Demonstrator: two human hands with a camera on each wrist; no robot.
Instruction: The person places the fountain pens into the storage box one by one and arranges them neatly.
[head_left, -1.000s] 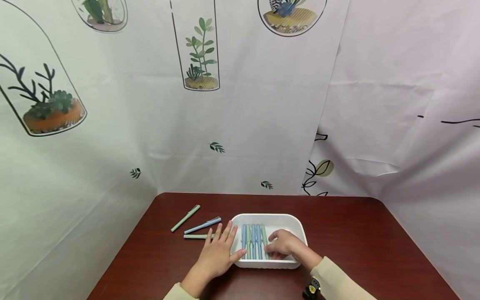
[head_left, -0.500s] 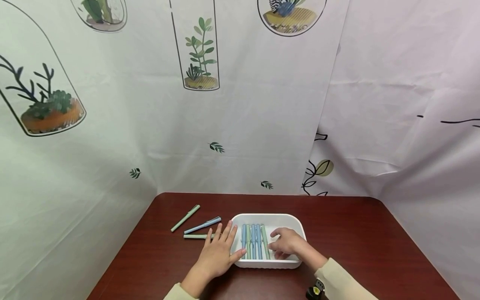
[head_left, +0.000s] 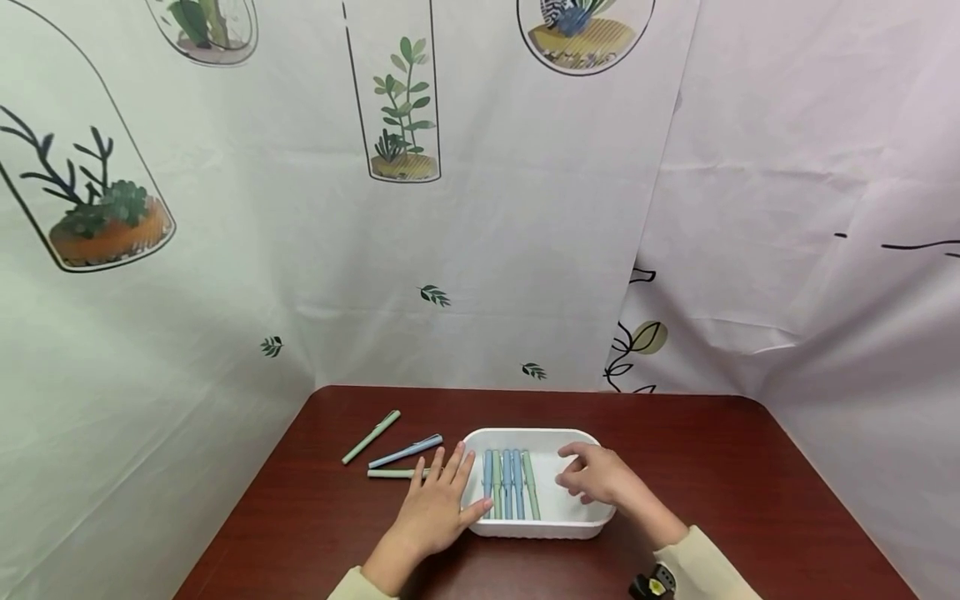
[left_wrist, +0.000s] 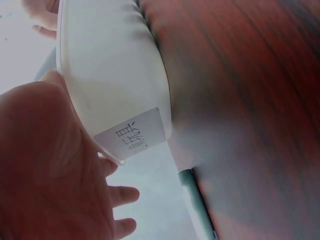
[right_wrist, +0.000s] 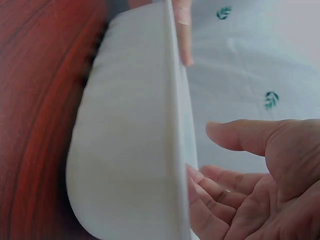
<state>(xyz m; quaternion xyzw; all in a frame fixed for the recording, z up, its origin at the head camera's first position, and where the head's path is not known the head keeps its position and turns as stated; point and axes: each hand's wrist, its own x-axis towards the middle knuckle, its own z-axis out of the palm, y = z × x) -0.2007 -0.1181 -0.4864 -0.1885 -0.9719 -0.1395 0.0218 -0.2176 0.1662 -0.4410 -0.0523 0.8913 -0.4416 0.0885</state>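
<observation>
A white plastic tray (head_left: 543, 528) holds several pens in a row on its left side, alternating in part between blue and green. The rightmost green pen (head_left: 531, 486) leans slightly. My left hand (head_left: 435, 510) rests on the tray's left rim, fingers spread and thumb over the front corner. Above the tray's right part hovers my right hand (head_left: 596, 475), fingers loosely bent with nothing between them. In the right wrist view the right hand (right_wrist: 250, 185) has its thumb apart from the fingers, and the tray wall hides some fingertips.
Left of the tray lie a green pen (head_left: 371, 437), a blue pen (head_left: 406, 451) and another green pen (head_left: 392, 473), partly behind the left hand. A paper label (left_wrist: 132, 135) with writing is on the tray's end. The brown table (head_left: 705, 483) meets a printed curtain behind.
My right hand has let go of the rightmost green pen in the tray and moved up and to the right. The left hand has stayed on the rim.
</observation>
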